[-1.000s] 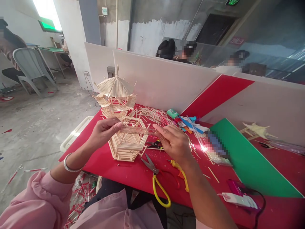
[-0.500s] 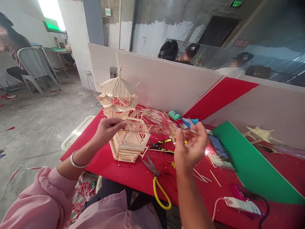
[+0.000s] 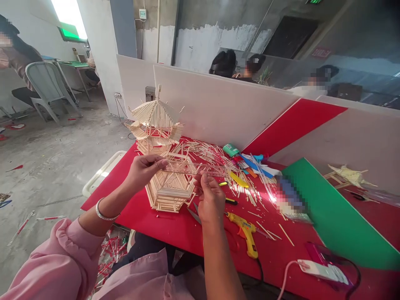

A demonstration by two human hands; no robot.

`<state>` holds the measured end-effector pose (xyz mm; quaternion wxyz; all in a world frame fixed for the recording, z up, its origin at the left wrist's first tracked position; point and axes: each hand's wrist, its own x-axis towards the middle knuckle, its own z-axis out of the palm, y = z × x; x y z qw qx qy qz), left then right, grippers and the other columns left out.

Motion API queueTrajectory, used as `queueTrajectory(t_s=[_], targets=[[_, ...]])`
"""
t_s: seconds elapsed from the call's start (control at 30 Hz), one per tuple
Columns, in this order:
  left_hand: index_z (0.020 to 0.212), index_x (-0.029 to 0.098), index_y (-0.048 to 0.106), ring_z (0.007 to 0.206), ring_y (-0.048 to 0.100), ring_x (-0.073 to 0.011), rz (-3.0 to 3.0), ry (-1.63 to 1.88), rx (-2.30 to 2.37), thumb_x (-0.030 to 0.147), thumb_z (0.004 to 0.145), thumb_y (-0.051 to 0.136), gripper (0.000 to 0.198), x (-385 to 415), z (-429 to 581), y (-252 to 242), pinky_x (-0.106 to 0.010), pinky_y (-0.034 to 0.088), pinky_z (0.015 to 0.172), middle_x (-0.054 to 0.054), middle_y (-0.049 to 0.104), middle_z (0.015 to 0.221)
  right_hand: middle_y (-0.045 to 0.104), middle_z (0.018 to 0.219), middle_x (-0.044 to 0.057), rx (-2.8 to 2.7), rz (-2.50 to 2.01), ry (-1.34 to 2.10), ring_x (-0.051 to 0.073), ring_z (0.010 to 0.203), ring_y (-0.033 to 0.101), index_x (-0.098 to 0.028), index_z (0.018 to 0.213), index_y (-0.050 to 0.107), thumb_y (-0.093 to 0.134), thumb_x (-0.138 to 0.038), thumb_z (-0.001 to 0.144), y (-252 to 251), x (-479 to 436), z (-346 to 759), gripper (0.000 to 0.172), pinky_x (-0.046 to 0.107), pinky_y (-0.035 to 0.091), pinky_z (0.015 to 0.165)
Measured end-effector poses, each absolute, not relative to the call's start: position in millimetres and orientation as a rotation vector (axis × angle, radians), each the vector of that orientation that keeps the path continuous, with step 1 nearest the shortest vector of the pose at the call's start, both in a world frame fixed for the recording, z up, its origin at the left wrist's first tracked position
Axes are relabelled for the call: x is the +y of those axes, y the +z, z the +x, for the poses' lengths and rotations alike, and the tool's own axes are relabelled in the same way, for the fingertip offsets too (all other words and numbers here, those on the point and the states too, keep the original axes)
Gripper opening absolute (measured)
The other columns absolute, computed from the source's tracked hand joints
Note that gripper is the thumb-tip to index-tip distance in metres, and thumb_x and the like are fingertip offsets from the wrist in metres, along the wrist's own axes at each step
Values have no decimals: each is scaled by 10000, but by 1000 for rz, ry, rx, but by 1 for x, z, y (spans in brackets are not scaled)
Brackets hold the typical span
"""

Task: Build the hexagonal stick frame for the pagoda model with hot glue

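My left hand (image 3: 146, 168) pinches the left end of a clear plastic ruler (image 3: 183, 167), holding it level above the red table. Thumb and fingers of my right hand (image 3: 211, 193) are closed on the ruler's lower edge, right of its middle; whether a stick is also between them I cannot tell. Below and behind the ruler stands a hexagonal stick base (image 3: 171, 193), partly covered by it. A stick pagoda model (image 3: 156, 118) with a pointed roof rises just beyond. Scissors (image 3: 194, 214) lie under my right forearm, mostly hidden.
A yellow glue gun (image 3: 245, 231) lies right of my forearm. Loose sticks (image 3: 203, 152), a yellow cutter (image 3: 239, 180) and a green packet (image 3: 230, 150) are farther back. A green board (image 3: 331, 212) and a white power strip (image 3: 323, 268) are at the right. Low white panels (image 3: 218, 104) border the table.
My right hand has moved left from the ruler's far end and closed on it nearer the middle. The glue gun has come into full view. My left hand keeps its hold.
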<state>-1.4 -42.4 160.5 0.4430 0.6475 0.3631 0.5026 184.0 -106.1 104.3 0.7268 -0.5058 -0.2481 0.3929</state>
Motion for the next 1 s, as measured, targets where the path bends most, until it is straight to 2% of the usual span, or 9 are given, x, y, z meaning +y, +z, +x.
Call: queueTrajectory(t_s=[0.1, 0.23, 0.5, 1.0], targets=[[623, 180, 695, 543, 509, -104, 1629, 1245, 899, 387, 771, 711, 255, -42, 1, 157, -238, 419, 505, -16, 645, 587, 744, 778, 18, -496, -1065, 872, 122, 690, 677, -186, 825, 711, 860, -510, 599, 107, -104, 181, 422, 219, 498, 595], [651, 181, 713, 621, 593, -130, 1680, 1251, 875, 358, 803, 680, 235, -42, 4, 153, -250, 489, 584, -38, 701, 643, 740, 738, 6, -477, -1036, 839, 124, 661, 690, -188, 834, 696, 853, -494, 617, 108, -104, 179, 407, 225, 521, 598], [679, 176, 721, 616, 612, -125, 1775, 1239, 857, 343, 854, 637, 256, -41, 4, 149, -238, 482, 570, -43, 722, 656, 740, 723, -4, -464, -1013, 827, 115, 656, 693, -187, 824, 677, 853, -478, 626, 105, -105, 180, 393, 204, 517, 582], [684, 192, 706, 638, 625, -138, 1765, 1236, 870, 346, 848, 647, 233, -42, 3, 150, -254, 506, 600, -39, 717, 667, 750, 749, 5, -482, -1003, 848, 116, 667, 694, -190, 846, 655, 821, -496, 673, 106, -106, 175, 389, 213, 520, 603]])
